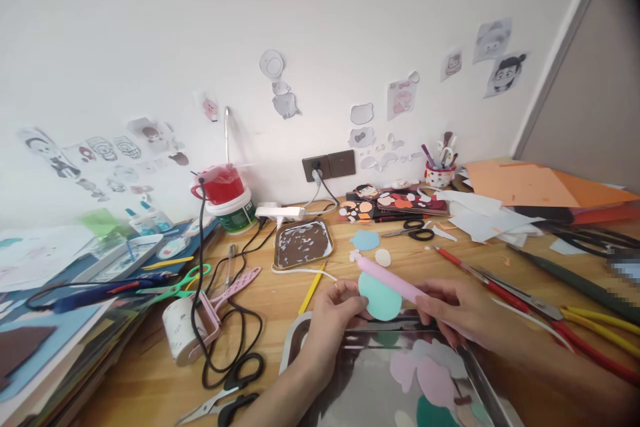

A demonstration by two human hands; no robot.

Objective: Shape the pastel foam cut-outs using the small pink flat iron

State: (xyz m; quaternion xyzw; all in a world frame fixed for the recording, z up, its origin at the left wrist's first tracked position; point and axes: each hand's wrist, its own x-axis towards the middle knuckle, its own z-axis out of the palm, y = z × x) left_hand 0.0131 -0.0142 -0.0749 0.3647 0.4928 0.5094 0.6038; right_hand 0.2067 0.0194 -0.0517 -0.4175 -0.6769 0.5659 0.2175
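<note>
My left hand [333, 323] pinches the left edge of a rounded mint-green cutout [381, 300], held over the far edge of a metal tray [296, 332]. My right hand [453, 310] is closed on a thick pink pen-like stick [395, 279], which slants up and left across the cutout. A small pale shape shows at the stick's far end. Whether the stick touches the cutout I cannot tell. In the tray below lie pink cutouts [435, 380] and a dark green one [435, 412]. Just beyond my hands are a blue cutout [365, 239] and a cream one [383, 257].
A brown-coated small tray [303, 243] lies behind. Black-handled scissors [235, 390], a tape roll [183, 330] and black cables are at left. Red-handled pliers [530, 300] lie right, near paper sheets [490, 213]. A power strip [280, 212] stands by the wall.
</note>
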